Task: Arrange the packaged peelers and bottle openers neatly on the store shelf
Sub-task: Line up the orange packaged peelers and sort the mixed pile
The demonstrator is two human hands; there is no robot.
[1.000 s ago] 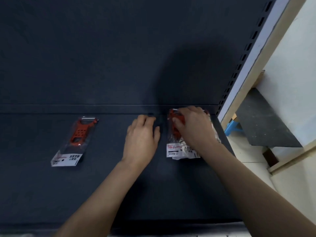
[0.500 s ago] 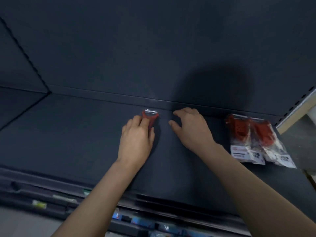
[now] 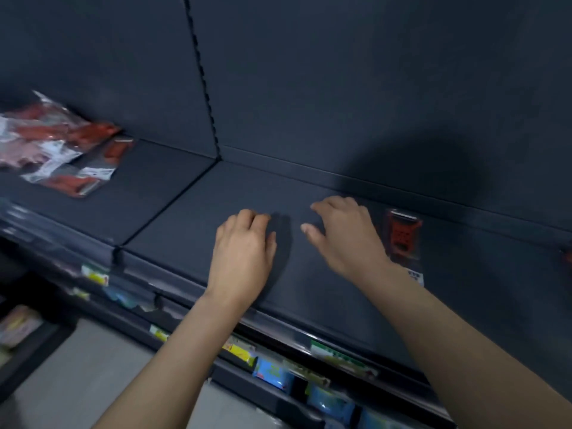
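red plastic shows through the clear sleeve of one packaged tool (image 3: 402,239), peeler or opener cannot be told, lying flat near the back edge of the dark shelf (image 3: 278,187). it sits just beside the right hand (image 3: 343,239), its white label end toward the front edge. a loose heap of packages (image 3: 58,144) sits well apart on the neighbouring shelf panel to the left, too blurred to sort by kind. the step in hand looks like fetching the next packet from that heap. it would go best taken singly by its edges, then laid parallel to the placed tool, label ends level along the front edge and gaps even. the left hand (image 3: 244,252) hovers palm down over the middle of the shelf, knuckles up, fingers loosely bent and pinching nothing. the right hand is also palm down, thumb spread from softly curled fingers, holding nothing. whether any fingertip touches the shelf cannot be told.
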